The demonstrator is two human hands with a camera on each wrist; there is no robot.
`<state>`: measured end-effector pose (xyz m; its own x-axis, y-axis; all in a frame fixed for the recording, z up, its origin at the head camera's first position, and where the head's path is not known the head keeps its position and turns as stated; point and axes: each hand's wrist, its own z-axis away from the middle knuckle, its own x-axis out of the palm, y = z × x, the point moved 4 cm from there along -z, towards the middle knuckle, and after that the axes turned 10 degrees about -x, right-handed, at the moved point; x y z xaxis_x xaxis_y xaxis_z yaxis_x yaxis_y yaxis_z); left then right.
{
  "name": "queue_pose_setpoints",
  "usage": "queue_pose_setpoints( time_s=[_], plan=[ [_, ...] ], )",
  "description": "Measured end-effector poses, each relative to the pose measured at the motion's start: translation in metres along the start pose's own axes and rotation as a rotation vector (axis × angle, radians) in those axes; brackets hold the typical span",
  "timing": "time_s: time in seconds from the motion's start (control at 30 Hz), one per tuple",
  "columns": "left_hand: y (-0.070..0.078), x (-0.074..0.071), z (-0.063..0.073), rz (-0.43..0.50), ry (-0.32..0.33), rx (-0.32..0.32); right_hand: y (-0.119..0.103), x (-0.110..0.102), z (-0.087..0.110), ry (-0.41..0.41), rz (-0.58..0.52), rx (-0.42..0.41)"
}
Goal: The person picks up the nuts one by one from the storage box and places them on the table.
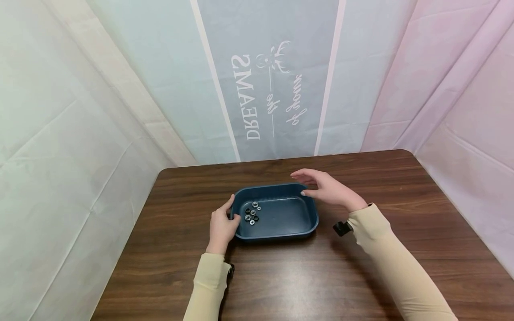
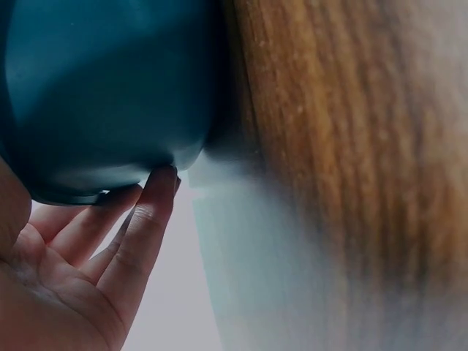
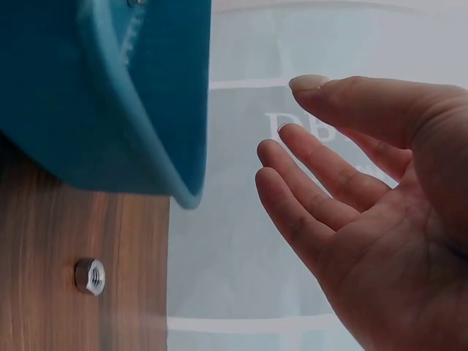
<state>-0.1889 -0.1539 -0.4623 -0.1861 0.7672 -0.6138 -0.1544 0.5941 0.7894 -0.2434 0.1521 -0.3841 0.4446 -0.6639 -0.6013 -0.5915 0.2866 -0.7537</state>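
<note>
A dark blue rectangular tray [image 1: 281, 218] stands on the table, with several small metal nuts [image 1: 253, 213], silver and black, gathered at its left end. My left hand [image 1: 223, 224] grips that end, thumb over the rim and fingers along the outer wall; the left wrist view shows fingertips against the tray's side. By the back right corner, my right hand [image 1: 327, 187] is raised with fingers spread and nothing in them. In the right wrist view that hand [image 3: 365, 183] is apart from the tray wall. One silver hex nut [image 3: 90, 276] lies on the table outside the tray, not discernible in the head view.
The brown wood-grain table [image 1: 281, 285] ends just behind the tray. A hanging cloth [image 1: 277, 98] with mirrored white lettering rises beyond the back edge, and pale cloth walls [image 1: 80, 178] flank both sides. Black wrist devices [image 1: 342, 228] sit at the sleeves.
</note>
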Motion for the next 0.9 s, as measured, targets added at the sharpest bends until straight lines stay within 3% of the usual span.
queue_pose_setpoints(
  time_s=[0.17,0.3,0.6,0.9],
  plan=[
    [0.001,0.001,0.000,-0.002,-0.003,-0.006,-0.029,0.002,-0.007,-0.020,-0.013,0.003],
    [0.000,0.001,0.001,0.001,0.002,-0.011,-0.033,0.004,-0.011,-0.027,-0.018,-0.002],
    [-0.001,0.000,0.001,0.006,0.005,-0.014,0.002,0.016,-0.022,-0.044,0.007,-0.036],
    [-0.003,0.001,0.000,0.002,0.010,-0.016,0.010,0.023,-0.030,-0.087,-0.013,-0.044]
  ],
)
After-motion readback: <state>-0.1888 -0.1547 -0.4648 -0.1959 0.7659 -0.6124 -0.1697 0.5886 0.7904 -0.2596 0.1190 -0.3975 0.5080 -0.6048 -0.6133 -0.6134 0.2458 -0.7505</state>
